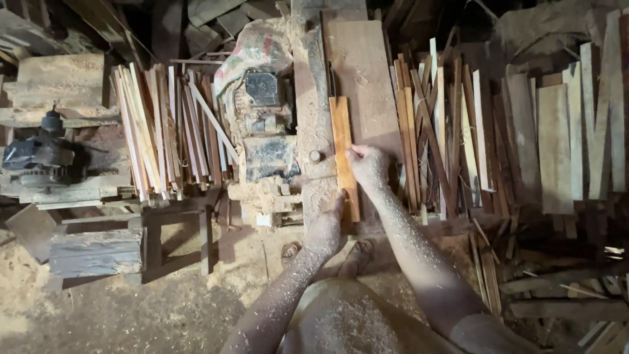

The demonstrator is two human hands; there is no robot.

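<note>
Narrow orange wood strip (343, 154) flat on sawdust-coated tabletop (367, 78). Right hand (368, 165) fingers pinch strip's right edge; left hand (325, 226) fingers press its near end, tips hidden. Blade not discernible. Motor (263, 108) left of fingers, offcut pile (445, 131) right.

Both forearms are showing bare, with no sleeves, and sawdust is clinging thickly to them. Dust is coating the left hand (325, 226) and right hand (368, 164) too. Sandals are showing on the feet below.
</note>
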